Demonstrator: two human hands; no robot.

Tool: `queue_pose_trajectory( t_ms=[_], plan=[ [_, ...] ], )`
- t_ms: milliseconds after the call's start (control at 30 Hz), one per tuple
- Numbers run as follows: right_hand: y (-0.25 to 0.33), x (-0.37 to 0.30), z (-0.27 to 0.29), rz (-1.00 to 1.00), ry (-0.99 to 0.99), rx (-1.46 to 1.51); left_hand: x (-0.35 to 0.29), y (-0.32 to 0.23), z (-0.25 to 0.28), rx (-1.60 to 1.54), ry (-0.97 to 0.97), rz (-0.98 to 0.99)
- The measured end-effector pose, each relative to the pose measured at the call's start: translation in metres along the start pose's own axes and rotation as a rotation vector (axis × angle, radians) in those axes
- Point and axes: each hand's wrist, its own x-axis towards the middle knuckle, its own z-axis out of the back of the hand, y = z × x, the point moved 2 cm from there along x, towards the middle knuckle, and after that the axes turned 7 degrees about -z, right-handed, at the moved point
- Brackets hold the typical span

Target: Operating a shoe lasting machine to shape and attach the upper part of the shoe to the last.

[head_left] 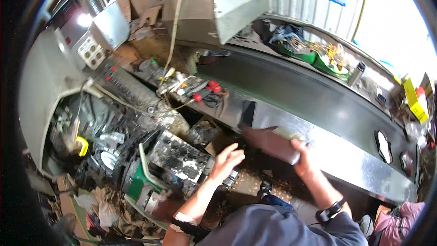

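Note:
My right hand [302, 155] grips one end of a long brown shoe [273, 145], smeared by motion, above the gap between the machine and the conveyor's metal ledge. Its sole and inside cannot be made out. To the left of the shoe, my left hand [225, 163] holds nothing; its fingers are partly bent and apart. That hand is nearest the blackened, paint-flaked machine block [177, 155]. A flat dark piece [248, 113] lies on the metal ledge [314, 141] just beyond the shoe.
A dark conveyor belt [296, 91] runs along the far side, with a dark shoe with a pale inside [383, 146] at its right. Red-knobbed tools [211, 86] and cables lie by the ledge. A person in pink [403, 221] is at the lower right.

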Motion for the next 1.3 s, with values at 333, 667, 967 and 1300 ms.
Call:
queue_pose_trajectory(
  t_ms=[333,667,967,1300],
  plan=[
    [0.194,0.145,0.383,0.181,-0.733,-0.011,-0.051,0.049,0.016,0.89,0.157,0.046],
    [0.111,0.107,0.338,0.461,-0.956,-0.975,0.08,0.077,0.05,0.787,-0.051,-0.073],
    [-0.021,0.122,0.061,0.427,-0.139,-1.27,0.462,0.042,0.04,1.037,0.011,-0.417],
    [0.058,0.229,0.049,0.164,-0.348,-1.087,0.689,0.038,0.147,1.625,0.039,-0.318]
  ],
)
